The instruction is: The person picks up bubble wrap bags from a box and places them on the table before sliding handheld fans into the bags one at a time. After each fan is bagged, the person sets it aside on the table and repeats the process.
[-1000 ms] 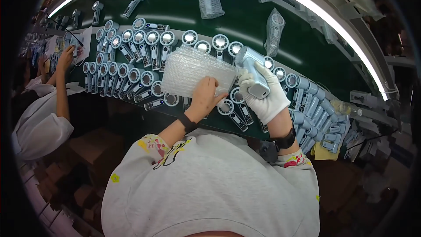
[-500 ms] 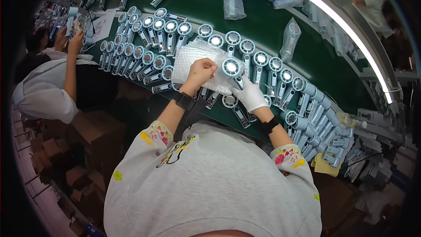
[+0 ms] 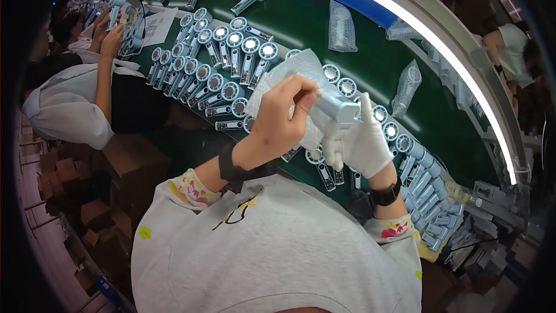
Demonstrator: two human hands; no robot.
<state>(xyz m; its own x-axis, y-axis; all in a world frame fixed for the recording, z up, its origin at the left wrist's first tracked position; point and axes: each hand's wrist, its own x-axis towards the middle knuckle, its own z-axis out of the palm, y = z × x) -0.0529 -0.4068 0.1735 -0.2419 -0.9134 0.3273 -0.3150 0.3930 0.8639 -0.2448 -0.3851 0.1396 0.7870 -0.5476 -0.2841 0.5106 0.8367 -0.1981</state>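
Observation:
A light-blue handheld fan (image 3: pixel 339 107) lies tilted with its head end toward a clear bubble-wrap bag (image 3: pixel 302 65), its handle end facing me. My left hand (image 3: pixel 281 120), bare, is closed in a pinch at the bag's edge, close against the fan. Around the handle end is my right hand (image 3: pixel 366 146) in a white glove, one finger stretched upward and the others underneath. The bag and my left hand hide the fan's head, so how deep it sits in the bag cannot be made out.
Rows of similar fans (image 3: pixel 234 39) lie on the green table (image 3: pixel 295 8), with more piled at the right (image 3: pixel 425 177). Wrapped fans (image 3: pixel 341 26) rest farther back. A co-worker (image 3: pixel 66 101) sits at the left, above cardboard boxes (image 3: pixel 136 162).
The fan has turned from head-up beside the bag to handle-end toward me at the bag. Both hands have moved right and look nearer; the left is now close to the fan. The view has shifted.

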